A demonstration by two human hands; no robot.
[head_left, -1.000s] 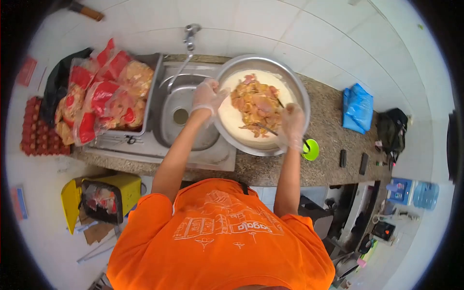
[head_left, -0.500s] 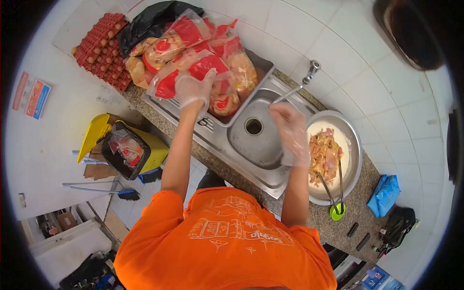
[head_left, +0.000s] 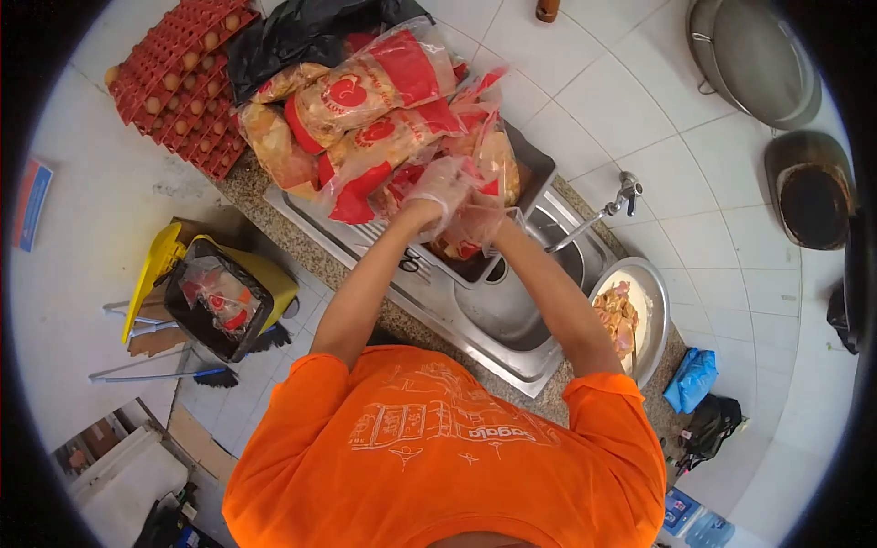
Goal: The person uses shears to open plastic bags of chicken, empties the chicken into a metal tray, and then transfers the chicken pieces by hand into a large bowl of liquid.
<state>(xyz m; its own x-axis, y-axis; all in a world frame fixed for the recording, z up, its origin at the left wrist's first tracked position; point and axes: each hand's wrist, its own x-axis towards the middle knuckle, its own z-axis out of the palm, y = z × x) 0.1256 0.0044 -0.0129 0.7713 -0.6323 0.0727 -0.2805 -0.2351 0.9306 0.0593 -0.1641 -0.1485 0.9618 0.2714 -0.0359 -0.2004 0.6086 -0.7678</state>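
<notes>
My left hand (head_left: 442,194), in a clear plastic glove, closes on the top of a plastic bag of chicken (head_left: 454,245) with red print. Close beside it my right hand (head_left: 482,222), gloved the same way, grips that bag too; its fingertips are partly hidden. The bag lies at the near end of a dark grey tray (head_left: 541,164). More red-printed bags of raw chicken (head_left: 345,94) are heaped behind and to the left of my hands.
A steel sink (head_left: 512,315) with a tap (head_left: 628,189) lies right of the tray. Further right stand a metal bowl (head_left: 660,315) of chicken pieces in pale liquid and a blue packet (head_left: 692,379). Egg trays (head_left: 187,87) are stacked left; a yellow bin (head_left: 283,283) stands below.
My right hand has moved left from over the sink to the bag beside my left hand. My left hand has shifted right and closed on the bag. The view has shifted.
</notes>
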